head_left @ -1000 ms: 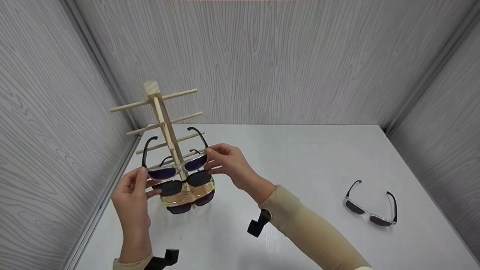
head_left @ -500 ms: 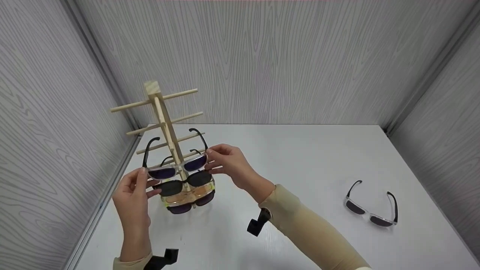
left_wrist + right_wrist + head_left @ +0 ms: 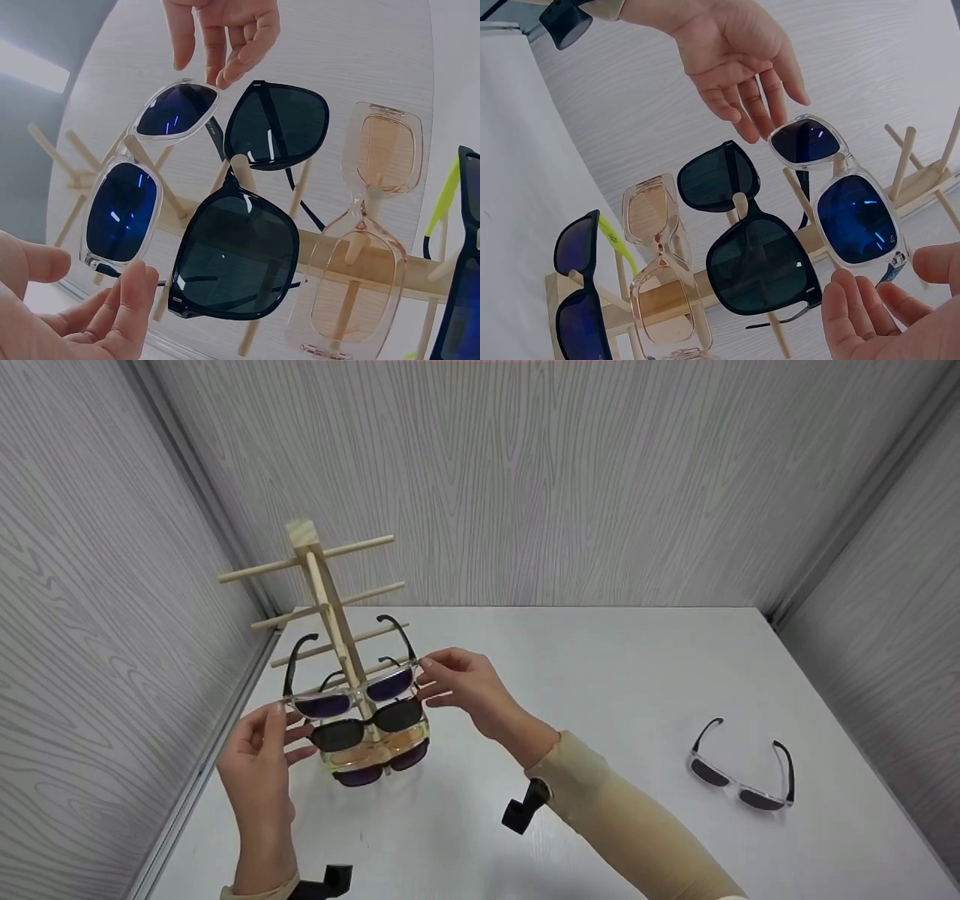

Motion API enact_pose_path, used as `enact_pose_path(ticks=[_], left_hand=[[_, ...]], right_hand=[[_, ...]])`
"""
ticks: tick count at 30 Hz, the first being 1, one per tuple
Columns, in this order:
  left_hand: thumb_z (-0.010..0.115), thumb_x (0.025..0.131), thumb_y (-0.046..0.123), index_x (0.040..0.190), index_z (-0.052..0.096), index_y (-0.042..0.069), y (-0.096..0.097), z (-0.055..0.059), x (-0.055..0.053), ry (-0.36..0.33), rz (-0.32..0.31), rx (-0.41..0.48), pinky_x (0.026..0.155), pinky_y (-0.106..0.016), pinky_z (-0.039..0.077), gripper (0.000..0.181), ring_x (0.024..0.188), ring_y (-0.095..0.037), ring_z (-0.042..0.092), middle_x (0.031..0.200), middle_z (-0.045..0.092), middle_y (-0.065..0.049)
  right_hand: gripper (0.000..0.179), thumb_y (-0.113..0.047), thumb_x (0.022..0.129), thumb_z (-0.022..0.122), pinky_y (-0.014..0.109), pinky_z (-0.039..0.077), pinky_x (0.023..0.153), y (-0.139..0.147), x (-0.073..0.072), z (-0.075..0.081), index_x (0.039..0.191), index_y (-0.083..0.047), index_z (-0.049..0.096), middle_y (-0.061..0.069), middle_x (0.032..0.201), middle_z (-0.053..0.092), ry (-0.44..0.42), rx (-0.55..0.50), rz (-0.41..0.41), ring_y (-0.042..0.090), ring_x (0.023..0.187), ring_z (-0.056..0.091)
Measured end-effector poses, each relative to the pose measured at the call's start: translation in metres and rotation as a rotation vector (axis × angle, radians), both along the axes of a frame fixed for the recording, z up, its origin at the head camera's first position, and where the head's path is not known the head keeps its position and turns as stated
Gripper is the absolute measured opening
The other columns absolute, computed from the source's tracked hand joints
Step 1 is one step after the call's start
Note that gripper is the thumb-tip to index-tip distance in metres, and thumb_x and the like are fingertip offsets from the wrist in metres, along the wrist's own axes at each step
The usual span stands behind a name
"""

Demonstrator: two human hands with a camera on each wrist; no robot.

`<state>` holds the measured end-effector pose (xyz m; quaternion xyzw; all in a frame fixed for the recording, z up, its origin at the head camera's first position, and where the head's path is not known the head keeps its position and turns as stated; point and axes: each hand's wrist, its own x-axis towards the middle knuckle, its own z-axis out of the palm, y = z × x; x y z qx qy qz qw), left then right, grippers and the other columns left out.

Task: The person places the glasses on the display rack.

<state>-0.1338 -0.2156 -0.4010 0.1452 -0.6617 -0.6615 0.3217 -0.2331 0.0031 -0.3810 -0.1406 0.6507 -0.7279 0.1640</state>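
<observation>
Clear-framed sunglasses [image 3: 322, 706] with blue-violet lenses sit on the pegs of a wooden display stand [image 3: 303, 537], their black temples extending backward. Beside their left end my left hand [image 3: 259, 750] has its thumb and fingers spread apart. My right hand [image 3: 471, 690] is at the opposite end, fingertips right by the frame's corner, fingers loosely extended. In the right wrist view, a gap shows between the right thumb and fingers around the hinge of the blue lens [image 3: 855, 217]. Below hang black sunglasses [image 3: 340, 735], a pale-framed pair with orange lenses [image 3: 352, 756] and a dark pair [image 3: 360, 777].
Another clear-framed pair with dark lenses [image 3: 709, 773] lies on the white table [image 3: 585, 675] at the right, temples unfolded. Bare pegs [image 3: 360, 546] stick out from the stand's upper part. Grey wood-grain panels [image 3: 525, 487] enclose the back and sides.
Both hands have let go of the clear-framed sunglasses and drawn slightly outward, the left to the left and the right to the right. The sunglasses stay on the stand.
</observation>
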Motion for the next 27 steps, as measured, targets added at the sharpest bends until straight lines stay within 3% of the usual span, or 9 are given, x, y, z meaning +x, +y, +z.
enact_pose_path(ticks=[7,15,27], left_hand=[[0.057,0.093,0.025,0.106,0.061,0.002,0.001,-0.008,0.002,-0.021,0.041,-0.053,0.054,-0.024,0.054,0.027,0.073,-0.017,0.067,0.09,0.066,-0.009],[0.055,0.094,0.028,0.109,0.06,0.001,0.006,-0.017,0.007,-0.069,0.072,-0.104,0.056,-0.022,0.054,0.031,0.074,-0.014,0.066,0.094,0.066,-0.011],[0.053,0.095,0.027,0.113,0.059,0.001,0.015,-0.028,0.012,-0.143,0.038,-0.135,0.058,-0.021,0.053,0.032,0.075,-0.011,0.065,0.096,0.066,-0.012]], right_hand=[[0.031,-0.022,0.091,0.061,0.037,0.053,0.079,0.005,0.006,-0.005,0.11,0.002,0.058,0.016,0.098,0.062,-0.02,0.001,0.002,0.028,0.088,0.065],[0.028,-0.021,0.091,0.061,0.038,0.053,0.078,0.009,0.013,-0.014,0.109,0.001,0.059,0.015,0.095,0.063,-0.008,-0.02,0.006,0.028,0.086,0.066],[0.029,-0.022,0.092,0.061,0.039,0.053,0.079,0.025,0.019,-0.031,0.11,0.0,0.059,0.014,0.095,0.063,-0.03,-0.033,0.009,0.027,0.085,0.065]])
